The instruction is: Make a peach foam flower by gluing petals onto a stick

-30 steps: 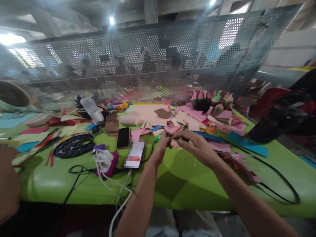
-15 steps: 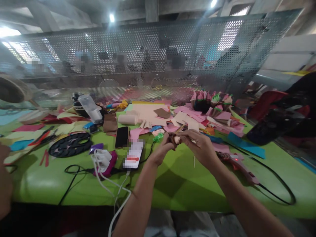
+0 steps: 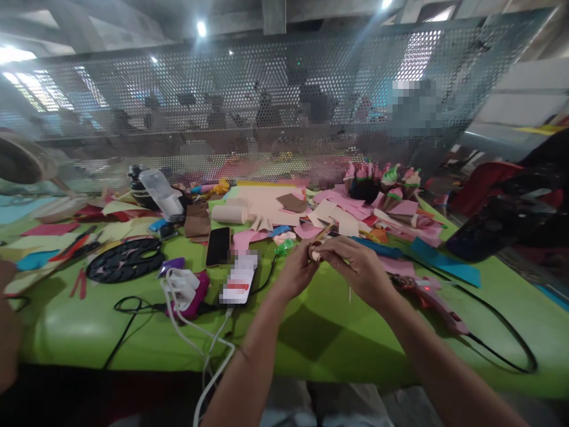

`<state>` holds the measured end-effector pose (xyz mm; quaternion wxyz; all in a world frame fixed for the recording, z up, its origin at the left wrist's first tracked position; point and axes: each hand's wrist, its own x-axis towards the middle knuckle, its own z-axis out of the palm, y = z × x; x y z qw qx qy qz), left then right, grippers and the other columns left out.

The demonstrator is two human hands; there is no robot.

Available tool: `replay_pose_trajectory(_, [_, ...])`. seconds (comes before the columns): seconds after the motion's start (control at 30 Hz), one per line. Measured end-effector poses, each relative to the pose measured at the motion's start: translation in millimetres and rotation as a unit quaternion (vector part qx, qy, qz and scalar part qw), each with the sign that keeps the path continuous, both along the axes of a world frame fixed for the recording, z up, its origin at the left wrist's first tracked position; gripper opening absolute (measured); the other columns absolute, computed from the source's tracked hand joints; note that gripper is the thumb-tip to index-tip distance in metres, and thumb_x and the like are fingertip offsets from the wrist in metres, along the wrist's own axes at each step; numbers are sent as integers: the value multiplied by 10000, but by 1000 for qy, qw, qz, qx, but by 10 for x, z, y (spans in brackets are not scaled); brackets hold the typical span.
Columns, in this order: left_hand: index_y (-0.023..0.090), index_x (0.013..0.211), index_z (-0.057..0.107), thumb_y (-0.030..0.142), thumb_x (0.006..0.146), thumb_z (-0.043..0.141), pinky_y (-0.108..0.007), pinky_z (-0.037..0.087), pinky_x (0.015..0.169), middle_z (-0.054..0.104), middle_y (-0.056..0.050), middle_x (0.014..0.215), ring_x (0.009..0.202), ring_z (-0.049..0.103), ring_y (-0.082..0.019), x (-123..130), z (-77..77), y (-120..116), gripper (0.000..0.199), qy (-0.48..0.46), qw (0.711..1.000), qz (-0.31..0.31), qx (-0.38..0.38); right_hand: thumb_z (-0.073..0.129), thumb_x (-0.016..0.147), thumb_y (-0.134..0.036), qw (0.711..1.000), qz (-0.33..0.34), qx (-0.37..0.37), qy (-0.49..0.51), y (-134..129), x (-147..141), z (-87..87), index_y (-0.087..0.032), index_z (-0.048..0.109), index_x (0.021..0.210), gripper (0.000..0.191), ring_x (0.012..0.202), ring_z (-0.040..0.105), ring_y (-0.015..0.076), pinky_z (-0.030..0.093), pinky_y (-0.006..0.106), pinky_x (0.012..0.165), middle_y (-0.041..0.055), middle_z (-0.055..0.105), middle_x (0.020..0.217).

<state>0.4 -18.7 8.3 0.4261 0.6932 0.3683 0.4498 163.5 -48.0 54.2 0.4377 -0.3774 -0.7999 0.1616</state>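
My left hand (image 3: 299, 267) pinches a small rolled brown and cream piece (image 3: 316, 254) above the green table (image 3: 324, 338). Fingers of my right hand (image 3: 355, 261) close on the same piece from the other side, hiding much of it. It resembles the little ice cream cones (image 3: 391, 178) with pink, green and cream tops at the back right. Right of my right hand lies a pink glue gun (image 3: 440, 305) with a red light on. Just behind my left hand is a bright green wrapped item (image 3: 285, 247).
Paper or foam sheets (image 3: 262, 198) in pink, cream and brown spread along the back. Two phones, one dark (image 3: 219, 246) and one lit (image 3: 240, 279), lie left of my hands, near a magenta power strip (image 3: 193, 296) with white cables. Another person's arm (image 3: 8, 326) shows at the left edge.
My hands have drawn closer together around the brown and cream piece, and my left hand has turned slightly. Less of the piece shows now. The view has shifted a little.
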Motion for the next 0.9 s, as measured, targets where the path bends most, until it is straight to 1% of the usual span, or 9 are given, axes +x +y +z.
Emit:
replay_pose_trajectory(0.07, [224, 1019, 553, 224, 826, 585, -357, 392, 982, 579, -46, 1053, 1029, 514, -220, -1, 38, -35, 196, 1, 1000, -1, -15, 509, 983, -343, 1000, -6, -7, 9, 10, 4, -5, -258, 747, 994, 252, 916, 677, 229, 541, 336, 799, 81, 714, 963])
replay_pose_trajectory(0.13, [236, 1064, 538, 250, 809, 617, -348, 399, 980, 565, -33, 1067, 1033, 511, -214, 1, 76, -73, 267, -13, 999, -9, -45, 503, 985, -343, 1000, -12, -11, 17, 15, 10, -9, -250, 742, 981, 257, 909, 674, 228, 540, 333, 793, 82, 707, 956])
replay_pose_trajectory(0.23, [245, 1105, 499, 355, 789, 668, -347, 407, 989, 540, -24, 1068, 1059, 501, -215, 3, 128, -115, 375, -58, 993, -28, -94, 501, 987, -338, 1000, -14, -7, 24, 18, 17, -7, -245, 734, 976, 252, 906, 669, 221, 538, 323, 785, 80, 700, 953])
replay_pose_trajectory(0.37, [224, 1040, 487, 559, 851, 558, -367, 406, 997, 526, -36, 1016, 1031, 507, -213, 4, 167, -130, 391, -97, 986, -40, -126, 517, 981, -289, 1000, -1, 15, 25, 18, 1, -8, -239, 723, 981, 212, 876, 670, 201, 537, 295, 751, 73, 704, 940])
replay_pose_trajectory(0.47, [222, 986, 498, 616, 855, 518, -360, 407, 985, 538, -40, 1000, 1018, 511, -208, 15, 166, -119, 416, -110, 985, -20, -130, 541, 968, -272, 1000, -10, 21, 14, 5, -25, -39, -240, 685, 1019, 157, 886, 684, 205, 538, 308, 769, 68, 722, 970])
replay_pose_trajectory(0.57, [223, 936, 507, 584, 831, 564, -344, 405, 987, 557, -33, 991, 1036, 516, -206, 29, 140, -95, 380, -124, 983, -10, -134, 566, 952, -300, 999, -22, 2, 28, -24, -39, -69, -242, 609, 1106, 170, 939, 706, 221, 554, 322, 782, 71, 728, 1023])
replay_pose_trajectory(0.73, [227, 959, 528, 413, 759, 625, -349, 404, 973, 579, -13, 968, 1039, 540, -214, 42, 50, -35, 290, -151, 972, -13, -178, 593, 928, -331, 999, -2, -42, 26, -74, -14, -42, -243, 534, 1173, 267, 1020, 695, 233, 560, 334, 804, 86, 707, 1119])
replay_pose_trajectory(0.83, [228, 944, 537, 320, 691, 608, -333, 422, 914, 565, -2, 932, 1011, 527, -214, 44, 21, -15, 279, -150, 970, 7, -193, 580, 936, -332, 999, 4, -47, 27, -76, -7, -30, -240, 535, 1170, 256, 993, 687, 227, 551, 342, 811, 78, 703, 1111])
replay_pose_trajectory(0.9, [229, 936, 533, 287, 659, 580, -316, 427, 871, 552, 3, 916, 986, 513, -207, 41, 33, -19, 287, -155, 969, 10, -193, 588, 934, -341, 998, 3, -50, 30, -68, -9, -39, -238, 542, 1167, 259, 948, 682, 219, 547, 336, 786, 75, 699, 1097])
